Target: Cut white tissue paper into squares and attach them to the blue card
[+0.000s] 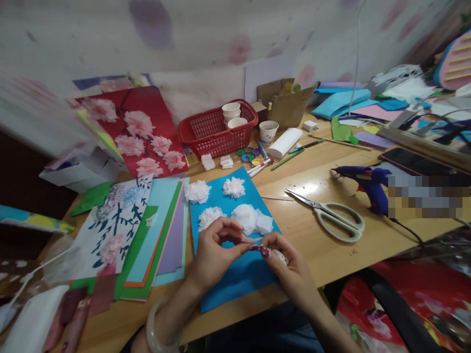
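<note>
My left hand [217, 247] and my right hand [285, 260] meet above a blue paper sheet [235, 289], fingertips almost touching. Between the left thumb and fingers is a thin strip of white tissue paper [249, 240]. The right fingers are curled, and crumpled white tissue paper [280, 256] shows inside them. Three ruffled white paper flowers [233, 187] rest at the sheet's far and left parts, one partly behind my left hand. Just beyond my fingertips lie loose white tissue pieces [245, 218].
Right of the sheet lie scissors [331, 218] and a blue glue gun [368, 184]. Behind stand a red basket [217, 142] with paper cups and another paper cup [269, 131]. Coloured paper sheets [172, 245] lie left, below a red flower picture [147, 127].
</note>
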The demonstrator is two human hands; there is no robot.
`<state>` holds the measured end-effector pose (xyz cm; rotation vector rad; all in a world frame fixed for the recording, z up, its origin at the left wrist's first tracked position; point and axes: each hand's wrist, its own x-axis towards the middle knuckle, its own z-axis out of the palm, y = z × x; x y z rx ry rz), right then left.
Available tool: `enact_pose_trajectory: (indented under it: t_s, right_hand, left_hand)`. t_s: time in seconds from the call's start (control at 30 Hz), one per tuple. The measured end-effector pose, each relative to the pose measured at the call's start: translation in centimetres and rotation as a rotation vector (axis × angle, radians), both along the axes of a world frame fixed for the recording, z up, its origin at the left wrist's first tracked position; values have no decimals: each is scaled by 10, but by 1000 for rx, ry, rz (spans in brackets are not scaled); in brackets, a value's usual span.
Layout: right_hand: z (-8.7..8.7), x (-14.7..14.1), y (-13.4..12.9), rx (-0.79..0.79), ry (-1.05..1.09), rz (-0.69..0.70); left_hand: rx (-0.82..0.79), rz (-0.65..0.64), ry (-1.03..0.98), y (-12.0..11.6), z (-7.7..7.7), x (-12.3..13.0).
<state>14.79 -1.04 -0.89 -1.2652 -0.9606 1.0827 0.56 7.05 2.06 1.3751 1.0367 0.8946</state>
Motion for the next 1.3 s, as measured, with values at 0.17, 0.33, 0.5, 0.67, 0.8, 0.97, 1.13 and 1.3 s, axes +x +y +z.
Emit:
enact_pose_trajectory:
  t_s: [0.17, 0.33, 0.5, 0.67, 0.8, 0.97, 1.13, 1.3]
  right_hand:
    - [0, -1, -1, -15, 10, -5]
    - [-1, -1, -1, 5, 64, -2]
    - [2, -1, -1, 31, 49, 50]
    - [2, 0, -2, 30, 46, 101]
    - [0, 0, -2, 11, 15, 94]
    - [-1, 1, -2, 18, 23, 94]
    - [0, 2, -2, 38, 21, 58]
    - [0, 2, -5, 39, 30, 45]
  left_hand:
    - [100, -94, 33, -5, -3, -2]
    - [95, -187, 10, -6, -3, -4]
    - [44, -260, -12, -7, -1, -4]
    - [47, -288, 18, -7, -2, -5]
    - [66, -321, 33, -5, -4, -5]
    - [51, -328, 41, -3, -2, -5]
    - [46, -347, 39, 0, 3, -4]
    - [117, -323, 48, 3, 3, -7]
